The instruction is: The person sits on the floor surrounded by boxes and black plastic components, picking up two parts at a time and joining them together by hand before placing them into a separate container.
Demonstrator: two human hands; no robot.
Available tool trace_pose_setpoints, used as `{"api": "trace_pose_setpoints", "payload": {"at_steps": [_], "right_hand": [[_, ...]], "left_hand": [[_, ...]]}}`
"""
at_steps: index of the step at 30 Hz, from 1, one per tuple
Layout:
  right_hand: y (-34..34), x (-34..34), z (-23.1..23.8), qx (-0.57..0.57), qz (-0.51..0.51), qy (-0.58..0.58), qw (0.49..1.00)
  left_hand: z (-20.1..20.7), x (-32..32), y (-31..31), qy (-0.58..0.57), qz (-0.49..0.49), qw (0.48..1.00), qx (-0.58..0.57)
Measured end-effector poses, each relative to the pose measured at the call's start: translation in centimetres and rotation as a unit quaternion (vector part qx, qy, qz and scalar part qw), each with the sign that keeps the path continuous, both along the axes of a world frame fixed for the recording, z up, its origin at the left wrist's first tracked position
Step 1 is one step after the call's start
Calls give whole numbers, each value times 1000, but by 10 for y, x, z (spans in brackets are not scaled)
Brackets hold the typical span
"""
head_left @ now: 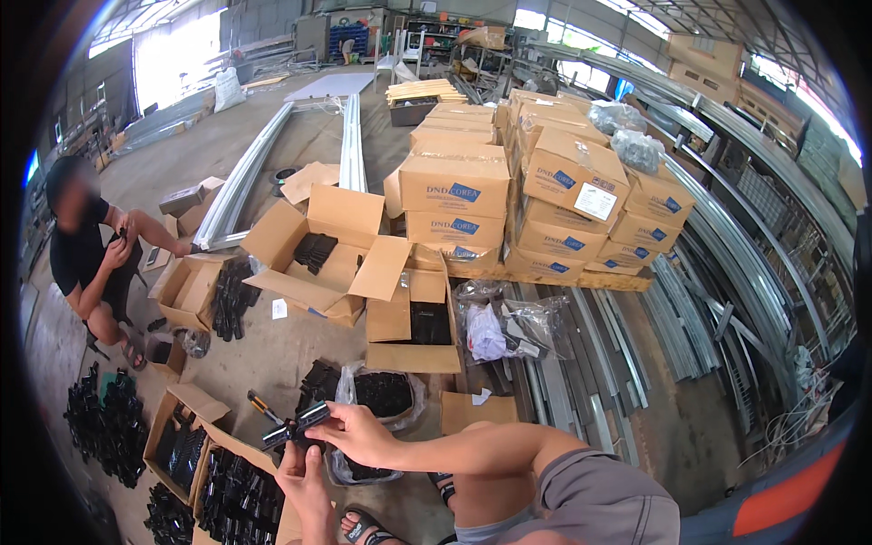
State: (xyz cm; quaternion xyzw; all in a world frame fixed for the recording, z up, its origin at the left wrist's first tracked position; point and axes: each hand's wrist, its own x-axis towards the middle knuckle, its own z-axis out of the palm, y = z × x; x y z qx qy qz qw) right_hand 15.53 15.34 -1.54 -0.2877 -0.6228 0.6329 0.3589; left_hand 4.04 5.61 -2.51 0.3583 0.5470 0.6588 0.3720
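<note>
Black plastic bracket point(295, 425), likely light and stiff, sits above the open box point(238, 495), pinched at its ends by left hand point(304, 481) and right hand point(359, 434).

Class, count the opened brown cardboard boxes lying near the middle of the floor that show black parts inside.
2: one wide opened brown cardboard box left of centre, one narrower right beside it; others may be hidden.

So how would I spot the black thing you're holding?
Start at the open box mid-floor and come down to the two hands, left hand and right hand. The black part sits between them, the only one lifted off the floor.
</note>
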Motion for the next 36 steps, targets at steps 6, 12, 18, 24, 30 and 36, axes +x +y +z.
{"api": "trace_pose_setpoints", "payload": {"at_steps": [6,12,18,24,30,36], "right_hand": [[-2,-2,-1,25,9,17,999],[-2,-11,-12,19,10,46,999],[-3,-7,-5,46,4,16,999],[0,-7,-6,26,33,7,999],[13,-2,-6,5,24,112,993],[8,2,0,2,-13,114,993]], "left_hand": [[5,5,1,-38,14,999,14],[-2,0,2,-27,29,999,27],[-3,0,3,-21,35,999,14],[-4,-1,2,-26,36,999,17],[2,0,-1,7,-9,1000,-2],[9,-6,-5,9,-22,999,-26]]}}
